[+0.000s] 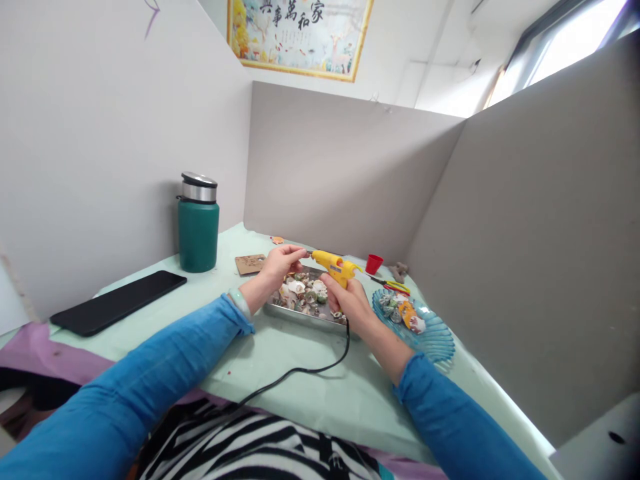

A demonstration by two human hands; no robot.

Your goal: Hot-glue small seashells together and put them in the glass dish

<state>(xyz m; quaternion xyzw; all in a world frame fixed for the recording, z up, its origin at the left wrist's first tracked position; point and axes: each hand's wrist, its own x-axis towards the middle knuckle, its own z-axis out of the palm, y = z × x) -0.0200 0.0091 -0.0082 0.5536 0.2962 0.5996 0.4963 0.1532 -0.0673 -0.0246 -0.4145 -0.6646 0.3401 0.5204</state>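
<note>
My right hand (349,300) is wrapped round the handle of a yellow hot glue gun (336,265), its nozzle pointing left. At the nozzle tip, my left hand (284,262) is closed in a pinch; whatever its fingertips hold is too small to make out. Below both hands sits a metal tray (310,321) with many seashells (300,293) in it. A black cord (305,369) runs from the gun's handle down over the table edge. To the right, a blue glass plate (437,333) bears more shells (404,313).
A green tumbler (198,230) and a black phone (120,303) stand and lie at left. Behind the tray are a brown card (249,265), a red cup (374,264) and scissors (397,287). Grey partitions (345,167) enclose the green-covered table (280,347) on three sides.
</note>
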